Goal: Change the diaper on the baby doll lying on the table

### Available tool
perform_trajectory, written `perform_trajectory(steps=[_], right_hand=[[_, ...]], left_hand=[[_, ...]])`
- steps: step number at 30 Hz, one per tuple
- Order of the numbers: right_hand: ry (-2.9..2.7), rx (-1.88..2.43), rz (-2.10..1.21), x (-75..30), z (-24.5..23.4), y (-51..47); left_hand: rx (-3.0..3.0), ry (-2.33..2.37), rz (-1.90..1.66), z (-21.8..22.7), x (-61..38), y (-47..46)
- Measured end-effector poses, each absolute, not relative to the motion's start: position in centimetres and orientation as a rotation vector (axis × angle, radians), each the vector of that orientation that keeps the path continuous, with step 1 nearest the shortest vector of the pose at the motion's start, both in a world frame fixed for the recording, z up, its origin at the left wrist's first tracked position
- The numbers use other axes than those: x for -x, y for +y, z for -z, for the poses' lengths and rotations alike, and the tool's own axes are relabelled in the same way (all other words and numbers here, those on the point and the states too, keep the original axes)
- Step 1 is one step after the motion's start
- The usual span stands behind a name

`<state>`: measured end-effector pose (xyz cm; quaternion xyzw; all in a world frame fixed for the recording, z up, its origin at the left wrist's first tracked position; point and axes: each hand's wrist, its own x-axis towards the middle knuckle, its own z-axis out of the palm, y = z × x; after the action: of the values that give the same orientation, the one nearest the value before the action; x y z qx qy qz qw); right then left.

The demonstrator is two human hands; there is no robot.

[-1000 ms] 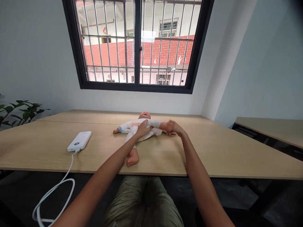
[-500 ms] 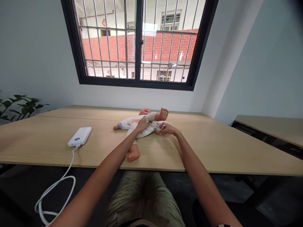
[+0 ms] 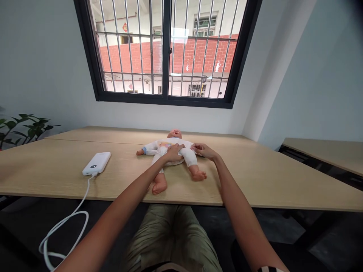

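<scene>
Hands, both open, rest on a baby doll [image 3: 173,144] lying face up on a wooden table [image 3: 249,185]. Well left of the left hand [image 3: 174,152] sits a white power bank [image 3: 96,163] with its white cable [image 3: 65,226] trailing off the table edge. The left hand lies spread, palm down, across the doll's middle. The right hand [image 3: 204,151], fingers loosely extended, touches the doll's hip.

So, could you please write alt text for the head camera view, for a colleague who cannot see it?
A person's left hand presses on the middle of a baby doll in a white onesie, lying on its back on a light wood table, and the right hand is at the doll's hip. A white power bank with a white cable lies to the left, below a barred window.
</scene>
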<state>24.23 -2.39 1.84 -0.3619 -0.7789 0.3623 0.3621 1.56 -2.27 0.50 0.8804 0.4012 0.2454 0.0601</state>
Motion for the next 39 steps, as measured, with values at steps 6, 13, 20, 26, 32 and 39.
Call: perform_trajectory(steps=[6, 13, 20, 26, 32, 39], right_hand=[[-1.935, 0.83, -0.928, -22.4, -1.3, -1.8], [-1.807, 0.84, -0.873, -20.0, -0.4, -1.0], [-1.661, 0.994, -0.95, -19.2, -0.8, 0.0], [-1.374, 0.979, -1.1, -20.4, -0.5, 0.5], [-1.406, 0.911, -1.003, -21.8, -0.7, 0.5], [-1.579, 0.84, -1.054, -22.0, -0.9, 0.0]], left_hand=[[-2.868, 1.185, -0.407, -0.1, -1.6, -2.0], [-2.906, 1.066, -0.35, -0.3, -1.3, -3.2], [-2.687, 0.957, -0.789, -1.3, -0.2, -3.8], [-2.907, 1.034, -0.657, -1.2, -1.3, -3.7], [-2.931, 1.173, -0.483, -1.7, -3.0, -1.8], [-2.821, 1.272, -0.411, -2.8, -4.9, -0.1]])
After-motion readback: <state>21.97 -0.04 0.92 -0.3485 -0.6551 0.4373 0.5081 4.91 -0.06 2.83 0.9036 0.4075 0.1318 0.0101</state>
